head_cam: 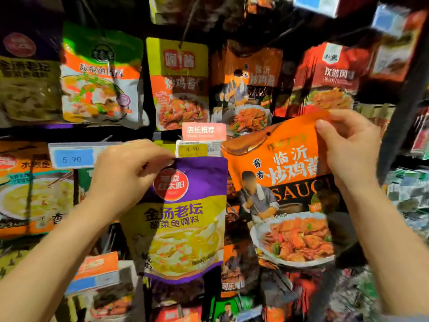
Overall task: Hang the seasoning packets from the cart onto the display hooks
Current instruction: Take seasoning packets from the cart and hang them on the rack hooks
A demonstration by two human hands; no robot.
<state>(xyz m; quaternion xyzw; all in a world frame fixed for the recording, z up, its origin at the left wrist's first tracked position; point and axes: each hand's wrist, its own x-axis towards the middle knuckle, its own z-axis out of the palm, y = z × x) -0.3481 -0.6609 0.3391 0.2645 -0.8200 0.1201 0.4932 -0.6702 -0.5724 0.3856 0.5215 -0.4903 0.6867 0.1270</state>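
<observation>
Packed sauce display point(178, 82) ahead: our left hand point(125, 175) pinches the purple fish-seasoning packet point(185, 219) by its top, right hand point(348, 147) pinches the orange chicken-sauce packet point(285, 182) corner.

Purple-yellow seasoning packet point(185, 219) upright, orange sauce packet point(285, 189) beside it, tilted

The purple packet point(185, 219) and orange packet point(285, 182) are glossy, smooth plastic film, creased near their tops; the blue price tag point(73, 158) looks like matt paper
</observation>
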